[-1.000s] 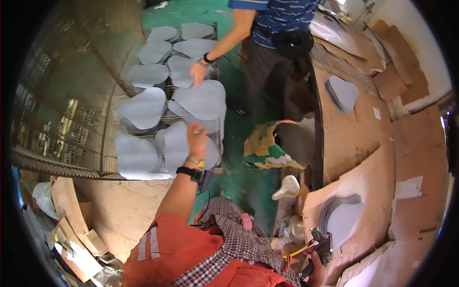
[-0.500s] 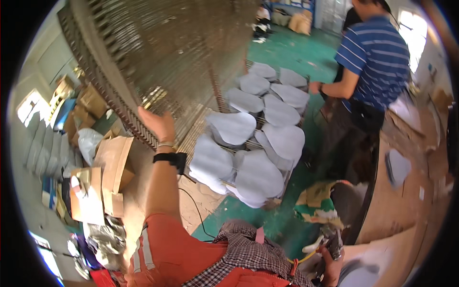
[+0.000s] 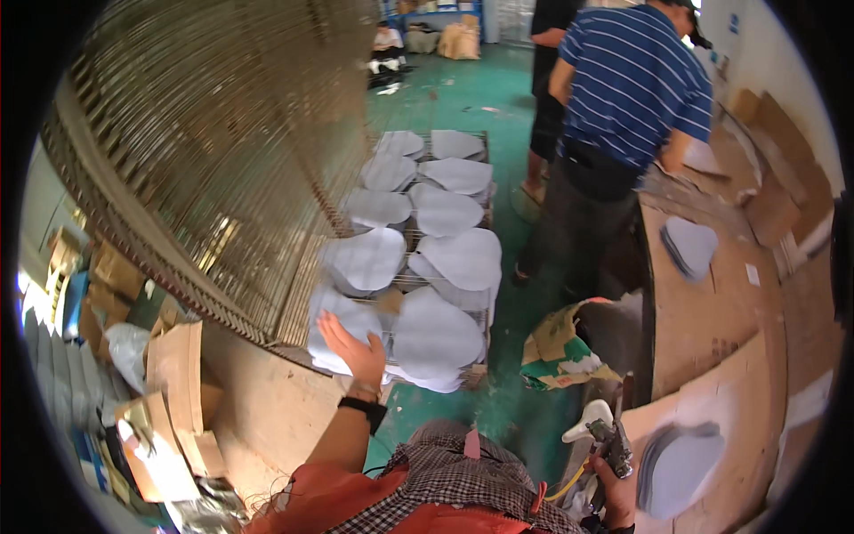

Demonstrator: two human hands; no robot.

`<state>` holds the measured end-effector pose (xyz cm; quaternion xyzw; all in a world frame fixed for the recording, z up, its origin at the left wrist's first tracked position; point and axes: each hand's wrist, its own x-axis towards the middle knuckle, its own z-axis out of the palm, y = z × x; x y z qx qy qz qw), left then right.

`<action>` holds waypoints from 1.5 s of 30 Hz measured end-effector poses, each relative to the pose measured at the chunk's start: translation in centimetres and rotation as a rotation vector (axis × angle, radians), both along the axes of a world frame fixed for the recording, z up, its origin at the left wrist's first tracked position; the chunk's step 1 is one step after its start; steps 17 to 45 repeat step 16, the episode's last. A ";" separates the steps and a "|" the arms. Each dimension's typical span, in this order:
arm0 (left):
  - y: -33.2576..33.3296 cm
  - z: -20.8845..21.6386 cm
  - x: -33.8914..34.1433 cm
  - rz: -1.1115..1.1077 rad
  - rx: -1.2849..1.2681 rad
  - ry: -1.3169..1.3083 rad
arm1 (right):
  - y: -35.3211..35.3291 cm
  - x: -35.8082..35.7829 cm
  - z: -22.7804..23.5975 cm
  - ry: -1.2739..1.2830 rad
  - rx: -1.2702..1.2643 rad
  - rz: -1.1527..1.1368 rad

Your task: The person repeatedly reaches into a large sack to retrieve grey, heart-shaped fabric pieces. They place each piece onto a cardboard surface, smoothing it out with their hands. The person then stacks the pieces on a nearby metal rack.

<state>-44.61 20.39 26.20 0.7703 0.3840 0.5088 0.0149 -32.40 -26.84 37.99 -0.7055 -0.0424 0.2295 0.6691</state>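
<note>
My left hand (image 3: 354,351) is open, fingers stretched out, over the near-left pile of rounded flat grey pieces (image 3: 351,316); whether it touches them I cannot tell. Several such piles lie in two columns on a low wire rack (image 3: 405,283). At the rack's left, large wire-mesh trays (image 3: 222,133) stand tilted up. Low on the right, my right hand (image 3: 614,491) is closed around a metal spray gun (image 3: 614,443) with a yellow hose (image 3: 567,483). A stack of grey pieces (image 3: 680,467) lies beside it on the cardboard-covered table (image 3: 712,356).
A person in a striped blue shirt (image 3: 627,89) bends over the table's far end, with another person (image 3: 544,89) behind. Another grey stack (image 3: 689,246) sits on the table. A torn sack (image 3: 569,347) stands beside it. Cardboard boxes (image 3: 178,374) are at the left.
My left hand has come away from the raised mesh trays and down to the near-left grey pile. The view has turned right. The striped-shirt person has turned toward the table.
</note>
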 end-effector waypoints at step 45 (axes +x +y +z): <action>-18.0 -8.8 24.7 -1.151 -0.943 0.103 | -17.9 -21.4 5.7 -0.212 -0.220 -1.109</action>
